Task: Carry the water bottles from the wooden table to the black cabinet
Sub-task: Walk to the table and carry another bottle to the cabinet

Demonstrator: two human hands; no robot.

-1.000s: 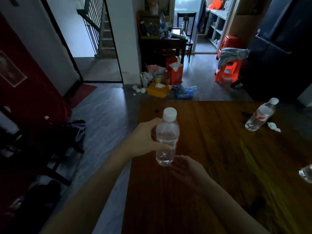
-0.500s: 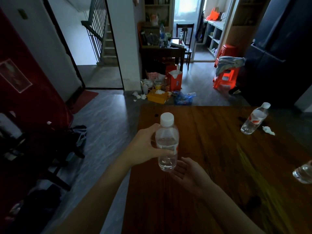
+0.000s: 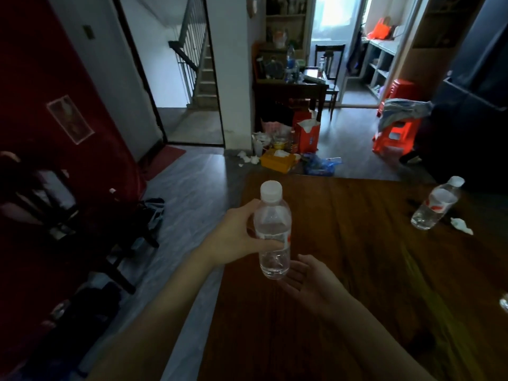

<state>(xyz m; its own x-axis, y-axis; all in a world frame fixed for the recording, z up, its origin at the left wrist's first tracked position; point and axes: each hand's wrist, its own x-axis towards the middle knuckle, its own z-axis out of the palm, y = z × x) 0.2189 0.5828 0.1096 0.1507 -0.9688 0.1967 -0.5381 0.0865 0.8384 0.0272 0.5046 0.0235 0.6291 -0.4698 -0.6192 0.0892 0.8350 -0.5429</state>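
Left hand (image 3: 236,237) grips the clear plastic water bottle with white cap (image 3: 273,235) upright above the dark wooden tabletop (image 3: 357,270), right hand (image 3: 310,281) spread open just below its base, nearest for a handover.

Table, middle: bare wood on the wooden table (image 3: 357,270) between the held water bottle (image 3: 273,235) and the second water bottle (image 3: 435,206).
Table, far right: that second bottle stands with a crumpled tissue (image 3: 461,226) just beside it.
Right edge: part of another bottle (image 3: 504,302) shows there.
Floor beyond table: yellow box (image 3: 277,160), red carton (image 3: 309,134) and blue bag (image 3: 320,167) clutter it.
Right side: orange stools (image 3: 394,136) before the black cabinet (image 3: 472,119).
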